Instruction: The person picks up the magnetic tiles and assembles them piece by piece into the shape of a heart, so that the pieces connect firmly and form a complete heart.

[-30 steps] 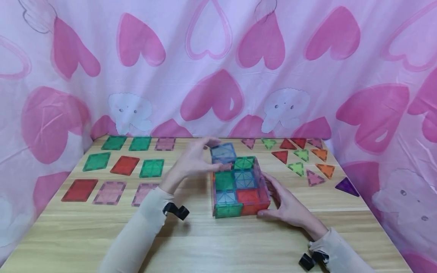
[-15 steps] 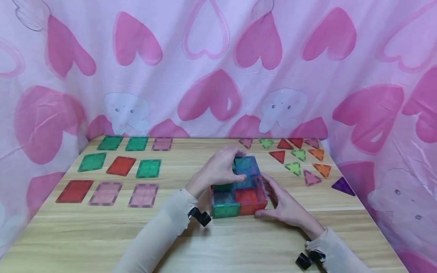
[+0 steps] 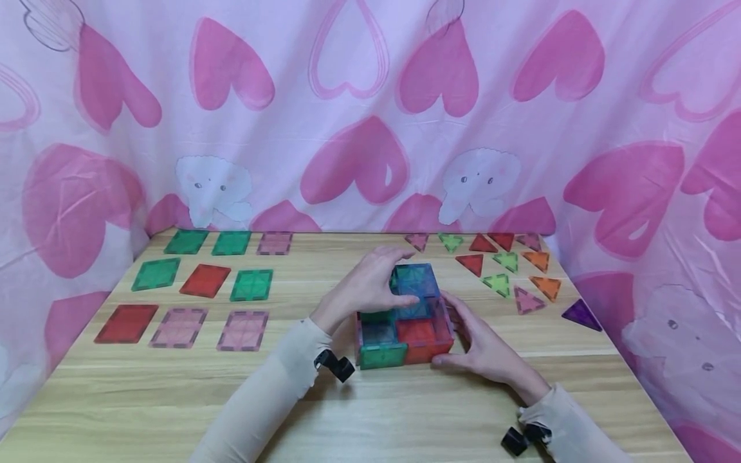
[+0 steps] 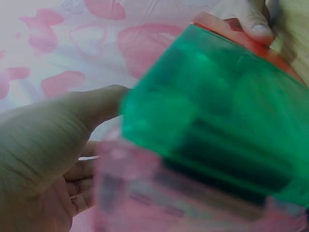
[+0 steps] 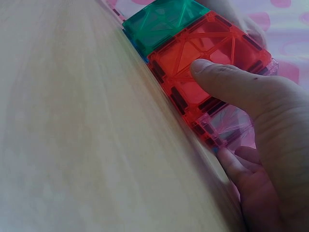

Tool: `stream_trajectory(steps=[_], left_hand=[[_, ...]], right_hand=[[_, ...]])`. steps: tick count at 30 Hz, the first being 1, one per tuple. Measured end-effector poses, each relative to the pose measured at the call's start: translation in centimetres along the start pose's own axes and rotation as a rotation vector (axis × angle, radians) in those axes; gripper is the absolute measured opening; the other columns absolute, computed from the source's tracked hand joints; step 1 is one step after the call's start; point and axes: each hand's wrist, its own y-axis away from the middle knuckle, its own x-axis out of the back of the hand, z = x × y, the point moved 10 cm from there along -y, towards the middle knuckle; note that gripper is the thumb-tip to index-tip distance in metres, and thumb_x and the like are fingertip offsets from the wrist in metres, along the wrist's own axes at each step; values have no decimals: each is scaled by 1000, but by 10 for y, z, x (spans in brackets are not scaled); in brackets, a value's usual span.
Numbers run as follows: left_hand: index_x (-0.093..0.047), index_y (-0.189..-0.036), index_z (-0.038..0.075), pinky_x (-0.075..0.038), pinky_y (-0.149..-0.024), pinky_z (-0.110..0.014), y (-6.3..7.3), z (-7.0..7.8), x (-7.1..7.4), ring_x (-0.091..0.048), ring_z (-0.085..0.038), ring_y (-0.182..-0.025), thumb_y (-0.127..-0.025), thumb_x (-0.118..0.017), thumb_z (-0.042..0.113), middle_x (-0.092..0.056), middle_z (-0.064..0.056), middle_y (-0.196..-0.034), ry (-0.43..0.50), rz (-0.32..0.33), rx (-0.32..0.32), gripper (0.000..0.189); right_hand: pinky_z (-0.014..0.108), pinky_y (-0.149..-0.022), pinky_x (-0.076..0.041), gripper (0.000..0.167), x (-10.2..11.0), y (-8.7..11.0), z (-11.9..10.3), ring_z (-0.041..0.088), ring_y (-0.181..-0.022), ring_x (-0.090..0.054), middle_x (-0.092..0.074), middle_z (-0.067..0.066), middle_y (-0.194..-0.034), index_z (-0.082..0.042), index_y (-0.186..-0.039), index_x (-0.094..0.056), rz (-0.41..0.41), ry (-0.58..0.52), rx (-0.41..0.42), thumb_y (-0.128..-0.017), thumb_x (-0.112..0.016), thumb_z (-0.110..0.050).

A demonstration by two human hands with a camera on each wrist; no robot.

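Note:
A low box of see-through magnetic tiles (image 3: 382,355) stands mid-table, its front wall green and red, its right wall pink. My left hand (image 3: 367,281) reaches over its left side and pinches a blue square magnetic tile (image 3: 421,278) between thumb and fingers, above the box's far right part. Whether the tile rests on the walls is hard to tell. At the right front corner my right hand (image 3: 483,347) grips the box; in the right wrist view the thumb presses the red wall tile (image 5: 207,43) and other fingers lie by the pink side. The green wall (image 4: 217,96) looks blurred in the left wrist view.
Green, red and pink square tiles lie in rows at the left, among them a pink tile (image 3: 243,331). Several small triangle tiles lie at the back right, with a purple triangle (image 3: 582,315) near the right edge. A heart-patterned curtain (image 3: 359,161) hangs behind the wooden table (image 3: 376,418).
My left hand has carried the blue square tile rightward from the box's back left to over its far right part, then nearly stopped. The right hand has kept its grip on the box.

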Motion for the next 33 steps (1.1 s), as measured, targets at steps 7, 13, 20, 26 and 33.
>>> stream_trajectory(steps=[7,13,20,26,33], left_hand=[[-52,-165,12,-47,-124,-53,9,-10,32,-53,-29,-149,-91,-94,41,-57,-8,-164,96,71,35,90],[-50,-165,12,-47,-123,-57,25,-34,67,-53,-31,-152,-93,-92,38,-57,-9,-165,148,133,77,88],[-55,-163,15,-48,-119,-60,65,-82,107,-58,-34,-145,-92,-93,38,-63,-9,-157,76,230,146,84],[-56,-162,13,-51,-114,-67,111,-135,124,-58,-41,-142,-91,-94,37,-60,-16,-159,30,192,287,84],[-52,-165,9,-42,-116,-79,156,-187,119,-43,-53,-153,-89,-96,30,-47,-26,-168,-28,35,433,90]], right_hand=[[15,-122,-36,117,-1,-1,0,37,-157,-47,-40,10,-175,-27,-177,-23,-5,-14,-1,-88,-98,-22],[14,-122,-35,117,0,0,1,37,-159,-43,-38,9,-176,-25,-177,-22,-1,-21,-14,-88,-98,-23],[14,-123,-34,118,-1,-1,1,38,-159,-44,-39,11,-176,-23,-177,-23,0,-1,4,-87,-99,-23],[14,-123,-34,120,-1,-1,2,34,-160,-42,-37,9,-177,-23,-178,-22,0,-31,-27,-86,-100,-22],[14,-122,-34,118,0,1,1,34,-160,-43,-37,8,-177,-29,-177,-23,10,-1,-28,-87,-99,-24]])
